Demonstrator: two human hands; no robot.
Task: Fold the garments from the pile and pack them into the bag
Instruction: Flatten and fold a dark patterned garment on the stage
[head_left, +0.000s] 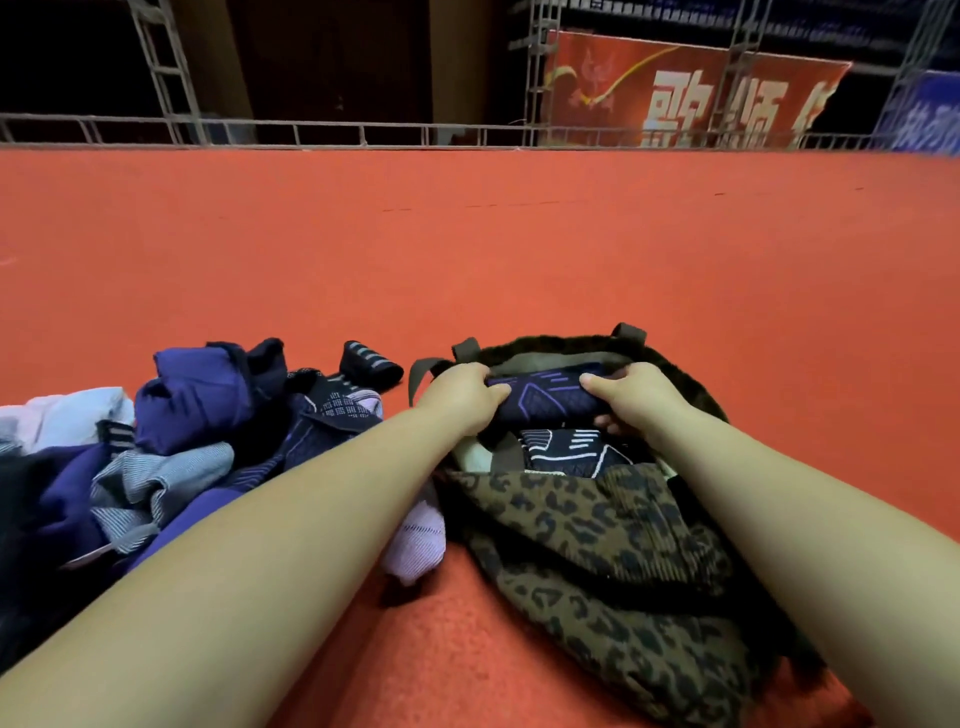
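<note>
Over red carpet (467, 249), both hands (462, 397) grip folded garment (545, 397).

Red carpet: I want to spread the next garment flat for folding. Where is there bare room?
Beyond the pile and leopard bag, the red carpet lies bare up to the railing. The strip between pile and bag is crowded by the left forearm and a pink garment.
</note>
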